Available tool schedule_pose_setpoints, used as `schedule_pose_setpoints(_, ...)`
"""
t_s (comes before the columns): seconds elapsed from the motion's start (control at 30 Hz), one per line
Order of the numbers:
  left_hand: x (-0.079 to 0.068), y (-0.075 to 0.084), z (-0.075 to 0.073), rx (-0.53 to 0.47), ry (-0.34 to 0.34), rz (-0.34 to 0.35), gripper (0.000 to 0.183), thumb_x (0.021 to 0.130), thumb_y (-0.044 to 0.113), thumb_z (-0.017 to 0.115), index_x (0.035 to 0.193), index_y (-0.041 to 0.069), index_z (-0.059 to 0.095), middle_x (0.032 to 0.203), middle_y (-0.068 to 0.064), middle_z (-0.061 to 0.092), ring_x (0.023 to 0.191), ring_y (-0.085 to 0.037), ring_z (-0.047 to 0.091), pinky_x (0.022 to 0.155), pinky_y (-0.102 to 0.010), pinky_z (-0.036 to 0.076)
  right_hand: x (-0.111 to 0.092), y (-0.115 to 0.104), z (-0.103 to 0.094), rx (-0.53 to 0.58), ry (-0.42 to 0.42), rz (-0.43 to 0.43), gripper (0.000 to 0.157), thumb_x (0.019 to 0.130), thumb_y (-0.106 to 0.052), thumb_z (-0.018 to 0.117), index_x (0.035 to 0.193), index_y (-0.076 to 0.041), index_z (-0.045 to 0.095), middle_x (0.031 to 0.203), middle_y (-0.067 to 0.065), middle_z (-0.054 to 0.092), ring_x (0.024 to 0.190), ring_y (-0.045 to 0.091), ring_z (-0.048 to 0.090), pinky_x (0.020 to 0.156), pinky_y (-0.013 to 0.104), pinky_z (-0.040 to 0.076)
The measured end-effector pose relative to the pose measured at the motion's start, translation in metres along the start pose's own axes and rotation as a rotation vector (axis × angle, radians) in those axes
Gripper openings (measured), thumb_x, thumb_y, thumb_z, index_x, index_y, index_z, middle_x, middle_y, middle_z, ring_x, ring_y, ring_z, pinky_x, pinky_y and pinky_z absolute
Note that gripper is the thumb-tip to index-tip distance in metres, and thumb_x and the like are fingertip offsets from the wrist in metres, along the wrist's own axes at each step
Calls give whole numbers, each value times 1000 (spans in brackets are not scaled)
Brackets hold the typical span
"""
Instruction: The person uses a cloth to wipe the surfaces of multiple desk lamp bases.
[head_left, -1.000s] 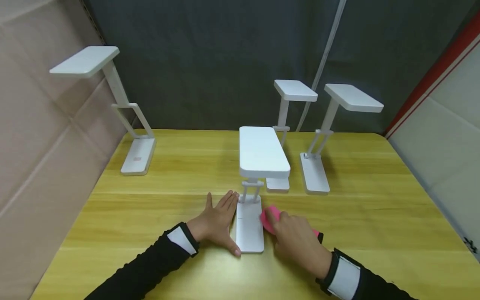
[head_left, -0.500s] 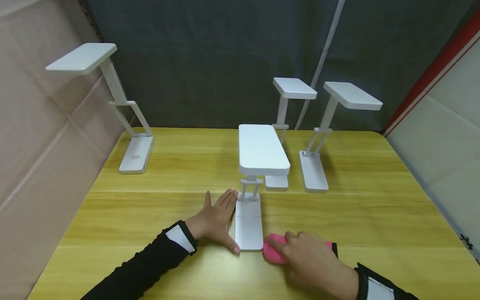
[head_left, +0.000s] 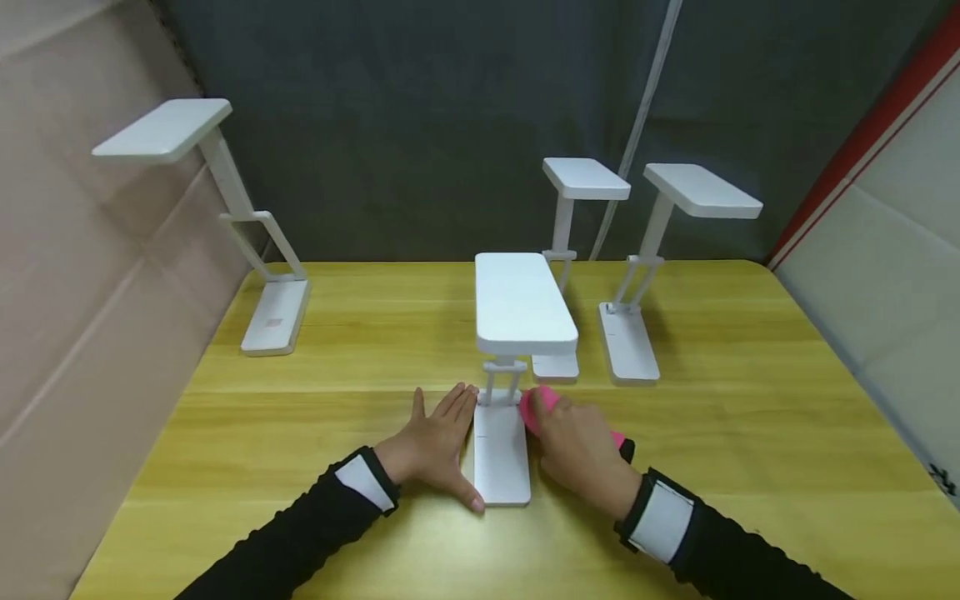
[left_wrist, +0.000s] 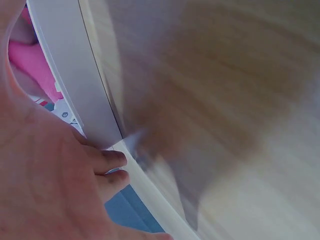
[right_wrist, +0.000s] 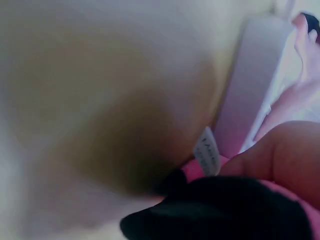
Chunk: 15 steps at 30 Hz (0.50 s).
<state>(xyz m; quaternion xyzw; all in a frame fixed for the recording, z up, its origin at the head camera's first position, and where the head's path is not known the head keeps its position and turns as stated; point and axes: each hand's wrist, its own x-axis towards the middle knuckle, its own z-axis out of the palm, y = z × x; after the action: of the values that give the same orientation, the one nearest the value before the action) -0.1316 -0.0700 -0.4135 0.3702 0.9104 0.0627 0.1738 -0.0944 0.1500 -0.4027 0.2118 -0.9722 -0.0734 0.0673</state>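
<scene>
White stand (head_left: 525, 312) at frame centre sat against the left hand's (head_left: 433, 446) spread fingers while the right hand (head_left: 581, 454), fingers gripping a pink cloth (head_left: 528, 417), had moved up its right edge, apparently mid-wipe.

Dark backdrop (head_left: 405, 150) behind yellow wood-grain table (head_left: 757, 450)

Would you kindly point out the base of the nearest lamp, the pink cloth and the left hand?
Base of the nearest lamp (head_left: 502, 450), head view: middle of its upper face.
Pink cloth (head_left: 527, 412), head view: the end lying against the base.
Left hand (head_left: 435, 446), head view: back of the hand.
</scene>
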Motion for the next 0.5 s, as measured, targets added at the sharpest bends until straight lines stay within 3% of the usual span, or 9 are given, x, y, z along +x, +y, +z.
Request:
schedule_pose_setpoints(0.27,-1,0,-2,-3,8,3,136,51,80,62,140,0,-1,148,-17,4,135,-28,-1,95,-71,0,-36,-13,-13,8,-58,-108,42,75,-22,59,110,-3,45,58,3,38,42,12,31,37,26,30)
schedule_pose_setpoints(0.5,0,1,-1,-6,-13,0,136,51,80,62,140,0,-3,149,-17,1,135,-27,-4,95,-71,-1,-71,-19,-20,29,-67,-236,55,67,-18,58,119,-2,47,58,2,38,44,10,28,37,23,28)
